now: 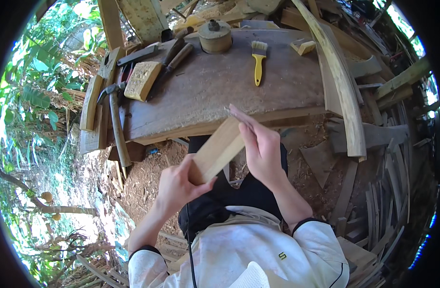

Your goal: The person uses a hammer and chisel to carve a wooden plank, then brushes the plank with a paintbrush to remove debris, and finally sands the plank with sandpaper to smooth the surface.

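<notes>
The left hand [176,188] grips a wooden block [217,151] while the right hand [263,144], its hold unclear, seemingly checks the end beyond; turning it would want steadiness.

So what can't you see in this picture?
Head view: some fingers of the left hand, hidden under the wooden block.
Head view: the block's underside, which faces away.
Head view: whether the right hand pinches anything; too small to tell.
Head view: feet, hidden by the workbench.
Head view: part of the pale shirt, cut off by the lower edge.
</notes>
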Motion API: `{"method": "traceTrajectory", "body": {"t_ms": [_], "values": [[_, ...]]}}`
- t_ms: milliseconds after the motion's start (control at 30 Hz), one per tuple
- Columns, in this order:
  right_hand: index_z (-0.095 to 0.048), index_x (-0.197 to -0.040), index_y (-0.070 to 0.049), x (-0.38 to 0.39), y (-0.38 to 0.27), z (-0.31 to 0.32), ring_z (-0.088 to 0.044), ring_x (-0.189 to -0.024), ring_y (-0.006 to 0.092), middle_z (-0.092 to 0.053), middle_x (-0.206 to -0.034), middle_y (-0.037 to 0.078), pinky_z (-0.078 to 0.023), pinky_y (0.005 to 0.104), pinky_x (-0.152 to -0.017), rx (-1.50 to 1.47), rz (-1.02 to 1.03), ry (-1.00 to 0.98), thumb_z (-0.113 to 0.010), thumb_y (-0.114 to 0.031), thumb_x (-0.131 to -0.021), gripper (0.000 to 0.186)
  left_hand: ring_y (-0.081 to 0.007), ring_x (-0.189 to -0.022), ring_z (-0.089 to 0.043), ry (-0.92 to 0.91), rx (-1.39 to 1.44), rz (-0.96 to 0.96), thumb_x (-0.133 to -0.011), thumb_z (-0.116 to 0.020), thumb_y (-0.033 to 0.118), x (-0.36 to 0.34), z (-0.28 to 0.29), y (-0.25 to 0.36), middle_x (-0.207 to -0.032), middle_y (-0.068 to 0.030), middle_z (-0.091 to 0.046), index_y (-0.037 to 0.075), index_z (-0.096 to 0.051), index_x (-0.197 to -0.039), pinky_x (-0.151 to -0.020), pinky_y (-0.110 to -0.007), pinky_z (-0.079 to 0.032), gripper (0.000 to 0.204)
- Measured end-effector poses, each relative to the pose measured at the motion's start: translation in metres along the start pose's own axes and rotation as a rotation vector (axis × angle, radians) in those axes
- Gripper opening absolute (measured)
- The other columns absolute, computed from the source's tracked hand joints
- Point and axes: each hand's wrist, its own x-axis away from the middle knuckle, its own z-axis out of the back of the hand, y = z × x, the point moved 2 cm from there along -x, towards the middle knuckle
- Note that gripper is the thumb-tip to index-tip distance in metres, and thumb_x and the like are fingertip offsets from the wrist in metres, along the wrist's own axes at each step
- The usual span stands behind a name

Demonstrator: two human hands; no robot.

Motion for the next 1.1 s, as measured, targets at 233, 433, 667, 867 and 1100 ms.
{"method": "traceTrajectory", "body": {"t_ms": [233, 433, 667, 867, 1100], "values": [[-0.071, -0.137, 0.002, 0.003, 0.004, -0.001, -0.080, -0.105, 0.0344, -0.078, -0.124, 0.022, -0.060, 0.0362, -0.086, -0.054, -0.015, 0.012, -0.060, -0.006, -0.109, 0.031, -0.0350, -0.073, -0.079, 0.072, -0.053, -0.028, -0.079, -0.093, 0.039, -0.003, 0.001, -0.007, -0.080, -0.0190, -0.075, 0.000, -0.066, -0.124, -0.067, -0.041, -0.062, 0.065], [-0.070, -0.137, 0.003, 0.008, 0.001, -0.002, -0.080, -0.102, 0.0345, -0.077, -0.124, 0.023, -0.060, 0.0365, -0.084, -0.054, 0.064, 0.027, -0.060, -0.008, -0.110, 0.031, -0.0338, -0.071, -0.078, 0.139, -0.001, 0.038, -0.080, -0.092, 0.040, -0.001, 0.005, -0.008, -0.078, -0.0188, -0.074, 0.001, -0.066, -0.117, -0.066, -0.041, -0.061, 0.060], [-0.070, -0.137, 0.003, 0.003, 0.008, -0.006, -0.078, -0.110, 0.0366, -0.077, -0.125, 0.025, -0.060, 0.0343, -0.087, -0.029, 0.100, 0.037, -0.061, -0.009, -0.110, 0.031, -0.0353, -0.067, -0.075, 0.094, -0.068, 0.082, -0.080, -0.093, 0.039, -0.002, 0.004, -0.007, -0.075, -0.0178, -0.072, -0.001, -0.065, -0.110, -0.064, -0.041, -0.059, 0.058], [-0.071, -0.136, 0.002, -0.003, 0.010, -0.003, -0.080, -0.102, 0.0358, -0.078, -0.119, 0.024, -0.060, 0.0349, -0.082, -0.074, -0.033, -0.024, -0.060, -0.010, -0.111, 0.030, -0.0327, -0.073, -0.079, -0.010, -0.047, 0.040, -0.077, -0.095, 0.038, 0.005, 0.005, 0.009, -0.083, -0.0179, -0.077, 0.000, -0.068, -0.123, -0.068, -0.041, -0.063, 0.065], [-0.071, -0.136, 0.003, 0.003, 0.010, -0.002, -0.078, -0.110, 0.0375, -0.076, -0.126, 0.024, -0.061, 0.0369, -0.087, -0.066, -0.065, -0.015, -0.060, -0.010, -0.111, 0.030, -0.0382, -0.069, -0.077, 0.031, -0.069, 0.052, -0.080, -0.091, 0.046, 0.004, -0.003, 0.005, -0.076, -0.0185, -0.074, 0.004, -0.064, -0.108, -0.063, -0.046, -0.063, 0.058]]}}
